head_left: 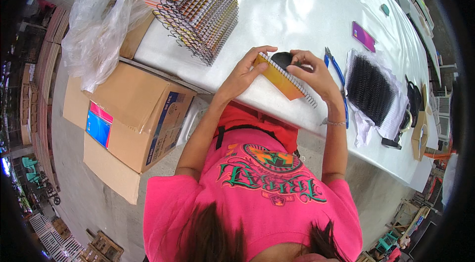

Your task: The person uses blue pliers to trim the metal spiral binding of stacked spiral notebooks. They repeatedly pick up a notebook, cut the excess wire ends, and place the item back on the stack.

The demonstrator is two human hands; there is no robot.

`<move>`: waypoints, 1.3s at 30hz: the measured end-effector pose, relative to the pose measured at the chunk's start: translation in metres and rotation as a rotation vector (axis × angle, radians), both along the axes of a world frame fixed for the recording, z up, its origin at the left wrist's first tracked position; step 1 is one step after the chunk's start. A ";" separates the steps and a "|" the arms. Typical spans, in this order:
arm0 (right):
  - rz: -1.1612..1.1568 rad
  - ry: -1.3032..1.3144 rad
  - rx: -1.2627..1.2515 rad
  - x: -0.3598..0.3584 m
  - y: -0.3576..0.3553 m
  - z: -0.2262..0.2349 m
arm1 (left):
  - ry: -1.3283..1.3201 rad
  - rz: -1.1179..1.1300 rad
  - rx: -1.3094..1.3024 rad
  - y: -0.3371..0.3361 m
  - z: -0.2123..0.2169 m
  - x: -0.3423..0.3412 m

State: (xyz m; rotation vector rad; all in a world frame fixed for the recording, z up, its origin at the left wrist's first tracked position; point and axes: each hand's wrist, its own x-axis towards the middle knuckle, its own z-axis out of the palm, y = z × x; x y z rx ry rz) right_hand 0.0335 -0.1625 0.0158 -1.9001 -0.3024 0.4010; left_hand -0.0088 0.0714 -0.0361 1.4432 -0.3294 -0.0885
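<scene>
Left hand (247, 72): grip closed on yellow-orange wire-bound paper notebook (281, 82), near side of white counter (277, 19). Right hand (313, 74): grip curled, contents unclear.

pink short-sleeved shirt (277, 218) | green-orange print (273, 161) | thin right-wrist bracelet (335, 123)

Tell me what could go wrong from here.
The coil juts past the corner of the orange notebook, so it might snag or bend.
The blue-handled pliers lie beside the right hand and could get knocked.
The notebook stack stands near the left edge of the table; a bump might topple it.
</scene>
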 end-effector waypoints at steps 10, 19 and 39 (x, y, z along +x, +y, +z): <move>-0.278 -0.365 -0.094 0.015 -0.020 -0.024 | -0.073 0.149 0.044 -0.005 0.001 -0.004; -0.423 -0.540 -0.804 -0.021 -0.069 -0.048 | -0.124 0.385 -0.153 -0.023 -0.006 -0.024; -0.156 -0.551 -0.158 -0.124 0.044 -0.005 | -0.085 0.478 0.166 -0.019 0.019 -0.036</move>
